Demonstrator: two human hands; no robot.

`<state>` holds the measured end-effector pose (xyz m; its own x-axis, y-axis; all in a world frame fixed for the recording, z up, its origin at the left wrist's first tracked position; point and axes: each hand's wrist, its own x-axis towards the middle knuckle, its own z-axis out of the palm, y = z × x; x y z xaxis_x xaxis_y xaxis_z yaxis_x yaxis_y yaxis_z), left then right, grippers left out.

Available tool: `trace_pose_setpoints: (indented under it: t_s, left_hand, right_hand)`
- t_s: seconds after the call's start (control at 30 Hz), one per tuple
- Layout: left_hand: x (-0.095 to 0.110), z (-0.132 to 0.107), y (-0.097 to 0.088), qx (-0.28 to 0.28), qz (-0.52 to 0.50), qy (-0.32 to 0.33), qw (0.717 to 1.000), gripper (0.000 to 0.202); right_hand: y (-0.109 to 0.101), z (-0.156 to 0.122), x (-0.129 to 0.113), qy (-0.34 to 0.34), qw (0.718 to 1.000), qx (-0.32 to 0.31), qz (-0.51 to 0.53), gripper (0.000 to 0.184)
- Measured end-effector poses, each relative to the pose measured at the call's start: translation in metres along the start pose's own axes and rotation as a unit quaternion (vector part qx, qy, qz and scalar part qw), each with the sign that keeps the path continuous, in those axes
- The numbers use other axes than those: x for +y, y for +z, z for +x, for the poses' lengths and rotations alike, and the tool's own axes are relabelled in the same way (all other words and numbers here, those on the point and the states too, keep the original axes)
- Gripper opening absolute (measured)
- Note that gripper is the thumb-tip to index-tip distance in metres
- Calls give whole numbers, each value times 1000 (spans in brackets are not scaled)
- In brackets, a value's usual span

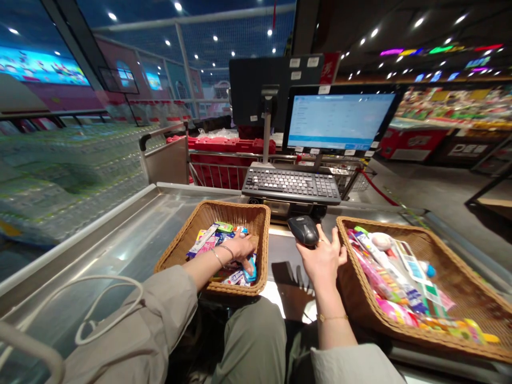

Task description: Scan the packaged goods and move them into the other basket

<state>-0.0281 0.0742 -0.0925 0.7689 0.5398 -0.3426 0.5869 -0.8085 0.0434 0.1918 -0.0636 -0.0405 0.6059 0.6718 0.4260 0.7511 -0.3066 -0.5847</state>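
Observation:
My left hand [239,248] reaches into the left wicker basket [192,234] and closes on a packaged item among several colourful toothbrush and toothpaste packs [216,234]; which pack it grips is hard to tell. My right hand [322,256] holds a black handheld barcode scanner [303,229] between the two baskets, fingers wrapped around its handle. The right wicker basket [464,277] holds several more packaged toothbrushes [394,282], lying just right of my right hand.
A black keyboard [292,185] and a lit checkout monitor [338,121] stand behind the baskets on the steel counter [132,234]. Red shopping baskets [224,145] sit further back. Stacked bottled water [60,176] lies left. A white cord [104,298] loops near my left sleeve.

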Motion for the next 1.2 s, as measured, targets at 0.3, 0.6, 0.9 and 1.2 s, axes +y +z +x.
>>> trace_pose_setpoints:
  t_s: [0.3,0.6,0.9,1.2]
  left_hand:
    - [-5,-11,-10,-88,-48,-7,995,58]
    - [-8,-22,-16,-76,-48,1,996,43]
    - [-6,-35,-17,-97,-61,5,993,44]
    - [-33,-53,-32,-32,-88,-104,990,48]
  right_hand:
    - [-1,-1,2,6,1000,-8,2,43]
    - [-1,-1,3,-2,1000,-4,0,42]
    - [-2,-3,0,-3,1000,-1,2,36]
    - [-1,-4,1,-4,1000,-8,6,36]
